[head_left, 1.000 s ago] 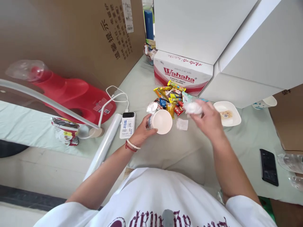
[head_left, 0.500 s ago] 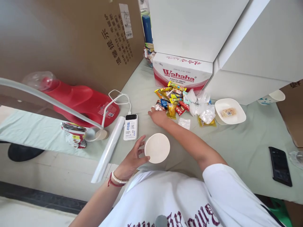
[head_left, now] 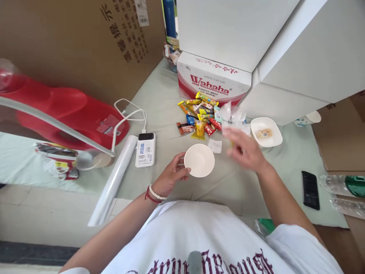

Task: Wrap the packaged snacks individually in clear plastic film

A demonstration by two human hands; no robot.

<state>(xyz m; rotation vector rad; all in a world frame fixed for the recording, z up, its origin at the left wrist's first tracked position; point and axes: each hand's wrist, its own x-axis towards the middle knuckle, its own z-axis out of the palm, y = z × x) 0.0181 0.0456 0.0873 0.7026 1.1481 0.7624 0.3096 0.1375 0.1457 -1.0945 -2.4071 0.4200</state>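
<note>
My left hand (head_left: 171,173) grips the rim and side of a small white bowl (head_left: 199,160), thumb on the near edge; nothing shows inside it. Blurred by motion, my right hand (head_left: 242,148) hovers in front of crumpled clear plastic bags (head_left: 235,116), fingers apart and nothing visible in them. To its left lies a heap of small wrapped snacks (head_left: 203,112) in yellow, blue and red, with a brown-red packet (head_left: 185,128) at the near left. A white square bowl (head_left: 266,141) holding one wrapped snack (head_left: 264,133) stands to the right.
A Wahaba-style red and white carton (head_left: 211,85) stands behind the snacks. At left are a white power bank (head_left: 145,150) with cable, a plastic roll (head_left: 114,180) and a red jug (head_left: 68,114). A phone (head_left: 310,190) and plastic bottles (head_left: 336,185) lie at right.
My right hand has left the snack heap's left side and swung right towards the plastic bags. The brown-red packet stays on the table. My left hand and the bowl have shifted slightly right.
</note>
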